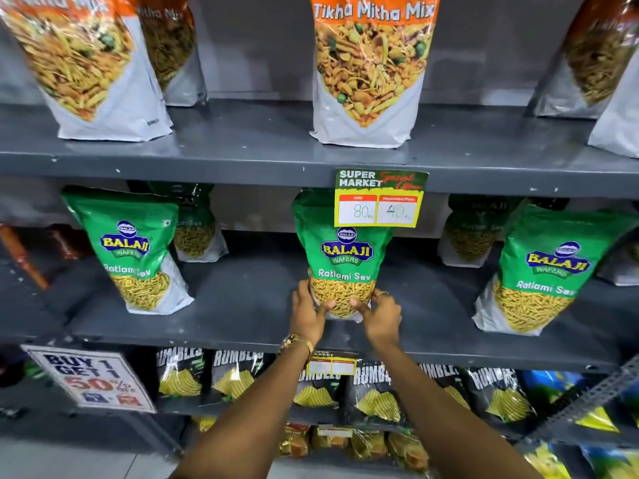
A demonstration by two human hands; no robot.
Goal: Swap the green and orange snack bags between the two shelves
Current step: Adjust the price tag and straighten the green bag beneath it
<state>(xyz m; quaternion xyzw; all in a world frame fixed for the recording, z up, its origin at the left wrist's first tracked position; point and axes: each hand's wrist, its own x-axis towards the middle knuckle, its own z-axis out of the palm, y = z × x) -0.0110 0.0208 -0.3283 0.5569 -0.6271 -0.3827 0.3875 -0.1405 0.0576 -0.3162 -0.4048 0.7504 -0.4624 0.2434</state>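
A green Ratlami Sev bag (342,257) stands upright in the middle of the lower grey shelf (242,305). My left hand (307,312) grips its bottom left corner and my right hand (380,312) grips its bottom right corner. Two more green bags stand on that shelf, one at the left (131,250) and one at the right (539,271). On the upper shelf (242,143) an orange Tikha Mitha Mix bag (370,67) stands directly above, with another orange bag at the left (83,63) and one at the right (601,57).
A yellow price tag (378,198) hangs from the upper shelf edge over the held bag's top. More bags stand behind at the back of both shelves. Black Rumbles chip bags (373,392) fill the shelf below. A "Buy 1 Get 1" sign (90,378) hangs at lower left.
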